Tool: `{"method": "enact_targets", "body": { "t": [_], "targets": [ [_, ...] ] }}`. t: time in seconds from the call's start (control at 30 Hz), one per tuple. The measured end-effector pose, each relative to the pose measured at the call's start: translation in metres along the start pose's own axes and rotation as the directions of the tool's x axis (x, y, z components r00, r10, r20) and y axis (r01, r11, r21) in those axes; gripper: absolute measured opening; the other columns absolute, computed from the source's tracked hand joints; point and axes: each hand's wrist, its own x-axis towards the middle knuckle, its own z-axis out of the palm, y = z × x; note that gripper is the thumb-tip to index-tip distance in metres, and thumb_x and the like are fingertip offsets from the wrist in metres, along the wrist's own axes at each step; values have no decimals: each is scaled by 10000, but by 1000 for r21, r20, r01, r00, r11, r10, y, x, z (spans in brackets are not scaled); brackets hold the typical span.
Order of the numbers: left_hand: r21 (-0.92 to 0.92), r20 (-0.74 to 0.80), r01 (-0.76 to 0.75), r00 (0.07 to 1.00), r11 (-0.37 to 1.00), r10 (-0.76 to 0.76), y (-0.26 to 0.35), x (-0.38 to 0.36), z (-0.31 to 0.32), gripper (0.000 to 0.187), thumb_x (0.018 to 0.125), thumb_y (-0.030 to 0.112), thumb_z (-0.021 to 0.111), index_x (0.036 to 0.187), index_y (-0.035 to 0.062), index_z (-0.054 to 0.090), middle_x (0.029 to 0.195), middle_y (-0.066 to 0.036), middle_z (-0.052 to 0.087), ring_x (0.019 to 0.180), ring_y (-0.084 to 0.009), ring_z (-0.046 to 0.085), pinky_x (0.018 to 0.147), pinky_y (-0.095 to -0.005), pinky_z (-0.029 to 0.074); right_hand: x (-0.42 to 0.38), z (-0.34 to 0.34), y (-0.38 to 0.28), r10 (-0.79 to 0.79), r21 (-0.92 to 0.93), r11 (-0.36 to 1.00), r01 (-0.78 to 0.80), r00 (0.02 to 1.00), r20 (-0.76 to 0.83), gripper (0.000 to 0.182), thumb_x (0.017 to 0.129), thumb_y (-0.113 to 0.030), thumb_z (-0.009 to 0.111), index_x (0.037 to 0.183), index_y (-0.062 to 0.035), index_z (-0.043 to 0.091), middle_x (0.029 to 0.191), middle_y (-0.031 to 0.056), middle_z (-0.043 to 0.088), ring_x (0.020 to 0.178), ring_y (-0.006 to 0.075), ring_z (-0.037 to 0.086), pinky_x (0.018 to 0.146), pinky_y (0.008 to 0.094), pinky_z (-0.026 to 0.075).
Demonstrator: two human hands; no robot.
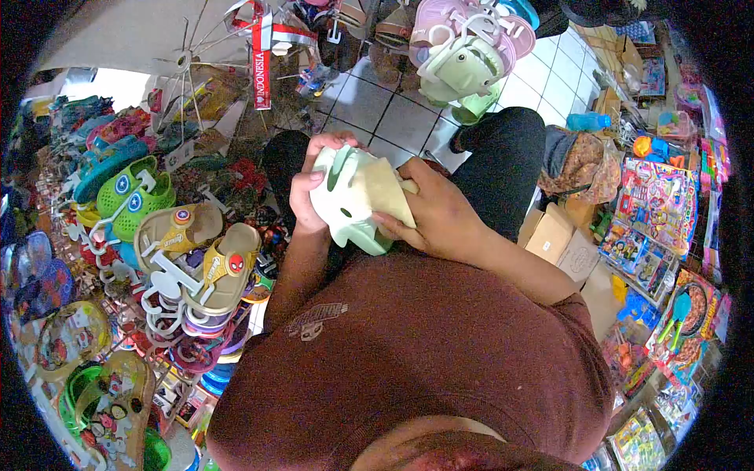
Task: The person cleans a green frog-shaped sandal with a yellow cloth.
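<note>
Shoe [336, 206], pale green and slotted: sits between both hands, in front of the maroon shirt [424, 337], between the dark trouser legs [503, 157]. Main risk, as judged: slipping from the grip toward the tiled floor [400, 118], caused by too hard a push from the right against a smooth-looking surface. Lesser risk: snagging of the cream cloth [386, 192] in a slot, caused by tugging across an edge. Possible too: flexing under uneven pressure, if as soft as it looks. Left hand [310, 188]: fingers curled, parted enough to span the left end, grasping shoe. Right hand [428, 208]: thumb and forefinger spread, clasping cloth against the right side; cannot tell how the hidden fingertips lie.
</note>
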Motion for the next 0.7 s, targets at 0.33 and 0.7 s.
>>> {"method": "enact_targets", "body": {
  "t": [0.33,0.7],
  "targets": [
    [338,-154,17,987,941,38,7,15,-1,384,898,343,362,1065,38,525,995,-66,528,935,-170,516,858,-290,399,-15,-31,29,296,645,710,-282,951,89,549,870,-444,567,1162,21,549,1133,151,590,1054,230,567,897,367,452],
    [807,-9,-53,995,588,103,2,22,22,278,909,158,513,1150,29,558,1097,-57,593,959,-137,569,821,-281,465,55,-26,13,-153,17,987,157,976,-152,481,906,-320,545,1242,15,467,1271,194,483,1172,347,473,1005,431,359]
  ]
}}
